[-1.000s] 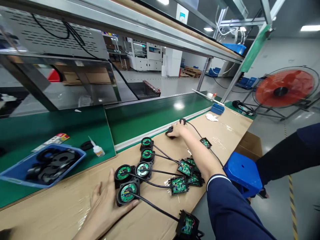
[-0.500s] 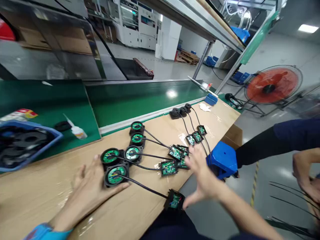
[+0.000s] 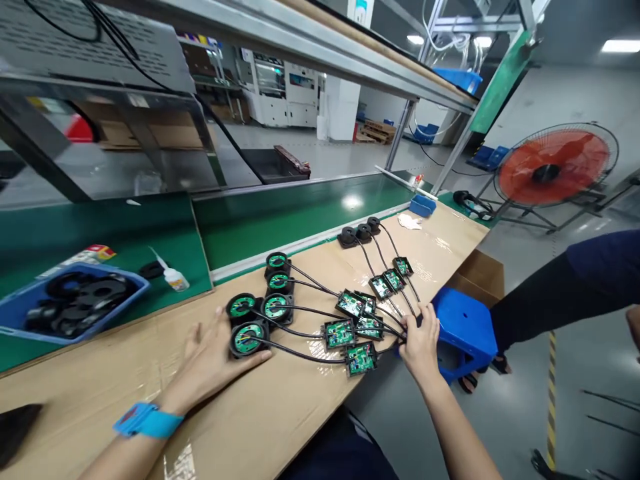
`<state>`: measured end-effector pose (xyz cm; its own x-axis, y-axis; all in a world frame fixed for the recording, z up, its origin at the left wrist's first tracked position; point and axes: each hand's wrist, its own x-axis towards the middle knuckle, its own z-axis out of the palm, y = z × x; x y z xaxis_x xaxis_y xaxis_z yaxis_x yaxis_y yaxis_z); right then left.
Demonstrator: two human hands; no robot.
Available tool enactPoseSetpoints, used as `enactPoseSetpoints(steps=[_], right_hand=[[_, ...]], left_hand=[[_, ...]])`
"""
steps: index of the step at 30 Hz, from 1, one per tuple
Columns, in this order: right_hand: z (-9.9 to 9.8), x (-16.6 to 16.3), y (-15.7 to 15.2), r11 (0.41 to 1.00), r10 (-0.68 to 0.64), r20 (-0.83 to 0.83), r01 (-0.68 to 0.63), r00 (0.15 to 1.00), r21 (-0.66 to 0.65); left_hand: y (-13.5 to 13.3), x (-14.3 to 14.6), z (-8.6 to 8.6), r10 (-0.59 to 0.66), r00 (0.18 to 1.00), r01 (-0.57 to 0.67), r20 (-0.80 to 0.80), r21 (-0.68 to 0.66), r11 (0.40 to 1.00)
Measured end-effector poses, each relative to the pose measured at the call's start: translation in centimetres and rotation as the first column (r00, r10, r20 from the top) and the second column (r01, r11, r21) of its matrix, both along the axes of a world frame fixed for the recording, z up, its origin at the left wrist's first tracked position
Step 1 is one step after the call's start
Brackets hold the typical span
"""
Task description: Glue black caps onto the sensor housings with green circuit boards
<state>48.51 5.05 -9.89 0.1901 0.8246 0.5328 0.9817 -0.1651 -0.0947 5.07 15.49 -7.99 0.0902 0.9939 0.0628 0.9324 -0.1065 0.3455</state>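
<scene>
Past the blue tray (image 3: 20, 320), my left hand (image 3: 210, 360) lies open and flat, fingers against the nearest of 5 round fan units (image 3: 249, 337). Their green circuit boards (image 3: 361, 358) now sit bunched together. The 1 that lay by the table edge has joined them. My right hand (image 3: 423, 340) has closed on the black cables (image 3: 295, 352), beside the blue stool (image 3: 465, 327).

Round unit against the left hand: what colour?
Round unit has a black housing, green centre; clearest in head view.
</scene>
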Motion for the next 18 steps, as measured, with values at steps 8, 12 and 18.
enactPoseSetpoints(steps=[8, 12, 18], right_hand=[[-1.4, 2.5, 1.3, 0.996, -0.069, -0.033, 0.07, 0.997, 0.049], [-1.3, 4.4, 1.8, 0.996, -0.064, -0.038, 0.066, 0.997, 0.057], [-1.0, 7.1, 2.7, 0.993, -0.08, -0.049, 0.084, 0.996, 0.087]], left_hand=[[5.1, 3.5, -0.1, -0.162, 0.987, 0.162, 0.008, -0.053, 0.985], [7.9, 5.5, -0.4, -0.226, 0.974, 0.227, 0.026, -0.049, 0.973], [11.4, 9.1, -0.6, -0.334, 0.939, 0.339, 0.081, -0.056, 0.939]])
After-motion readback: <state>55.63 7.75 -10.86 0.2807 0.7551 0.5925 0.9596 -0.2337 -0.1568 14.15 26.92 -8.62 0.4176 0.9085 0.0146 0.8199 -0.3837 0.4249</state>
